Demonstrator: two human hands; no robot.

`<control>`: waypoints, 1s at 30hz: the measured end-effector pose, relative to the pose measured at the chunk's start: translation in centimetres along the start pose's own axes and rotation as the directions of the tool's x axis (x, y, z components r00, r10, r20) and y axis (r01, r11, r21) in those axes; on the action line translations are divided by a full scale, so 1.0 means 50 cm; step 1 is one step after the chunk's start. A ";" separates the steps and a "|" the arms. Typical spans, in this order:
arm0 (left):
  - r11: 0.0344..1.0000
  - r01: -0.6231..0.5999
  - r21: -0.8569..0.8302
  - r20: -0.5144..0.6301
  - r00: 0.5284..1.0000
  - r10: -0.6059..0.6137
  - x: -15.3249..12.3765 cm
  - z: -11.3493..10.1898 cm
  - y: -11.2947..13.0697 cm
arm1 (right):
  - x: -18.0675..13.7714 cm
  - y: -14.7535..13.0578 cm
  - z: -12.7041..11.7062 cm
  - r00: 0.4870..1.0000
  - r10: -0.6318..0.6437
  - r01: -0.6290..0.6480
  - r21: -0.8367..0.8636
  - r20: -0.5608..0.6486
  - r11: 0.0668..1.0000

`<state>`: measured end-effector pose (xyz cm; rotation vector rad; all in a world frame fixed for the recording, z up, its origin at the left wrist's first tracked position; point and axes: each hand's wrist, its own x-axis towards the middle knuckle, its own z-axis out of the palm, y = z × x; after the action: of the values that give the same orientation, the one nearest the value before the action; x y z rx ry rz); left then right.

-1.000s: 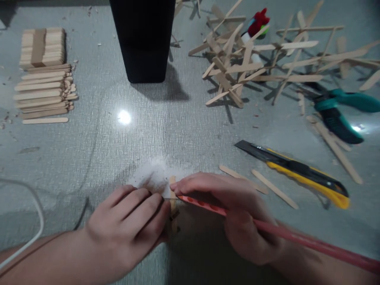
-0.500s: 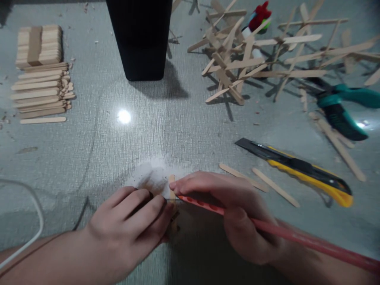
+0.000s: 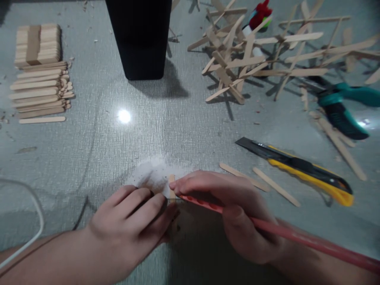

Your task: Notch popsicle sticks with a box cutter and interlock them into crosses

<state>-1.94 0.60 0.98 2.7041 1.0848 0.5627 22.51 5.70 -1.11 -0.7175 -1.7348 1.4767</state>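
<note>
My left hand (image 3: pixel 133 225) is closed near the front of the table, its thumb and forefinger pressed at a wooden craft stick (image 3: pixel 172 182). The stick stands lengthwise, its upper end showing and its lower part mostly covered by fingers and shadow. My right hand (image 3: pixel 225 198) is closed around a long red pencil (image 3: pixel 285 233) with hollows along its shaft. Its fingertips touch the stick's right side, near the pencil's front end. Pale powder and a brownish patch (image 3: pixel 156 174) lie just beyond my fingers.
A yellow and black utility knife (image 3: pixel 297 166) lies at right, with loose sticks (image 3: pixel 276 186) beside it. Green-handled pliers (image 3: pixel 338 107) lie behind. Joined stick shapes (image 3: pixel 234 67) fill the back right. A black box (image 3: pixel 142 39) stands mid-back; stacked sticks (image 3: pixel 38 91) lie left, a white cable (image 3: pixel 38 213) nearer.
My left thumb and forefinger have shifted slightly at the stick. The right hand and the red pencil stay almost where they were.
</note>
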 end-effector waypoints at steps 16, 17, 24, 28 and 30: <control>0.999 0.040 -0.015 0.004 0.999 -0.040 -0.002 -0.001 0.003 | 0.000 0.001 0.002 1.000 0.019 -0.018 0.064 -0.010 0.998; 0.999 0.041 -0.015 0.011 0.999 -0.040 -0.002 -0.001 0.003 | 0.000 0.002 0.002 1.000 0.010 -0.010 0.062 -0.008 0.998; 0.998 0.054 -0.017 0.019 0.998 -0.054 0.000 -0.002 0.002 | 0.000 0.000 0.001 1.000 0.017 -0.017 0.063 -0.012 0.998; 0.998 0.052 -0.026 0.007 0.999 -0.052 0.000 -0.002 0.004 | 0.003 0.001 0.000 1.000 -0.021 0.021 0.076 0.002 0.997; 0.998 0.055 -0.032 0.014 0.998 -0.055 -0.002 -0.001 0.005 | 0.003 0.000 0.001 1.000 -0.003 0.004 0.074 -0.007 0.997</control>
<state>-1.89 0.37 1.08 2.6378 1.1326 0.5475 22.38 5.78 -1.08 -0.6792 -1.6663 1.5265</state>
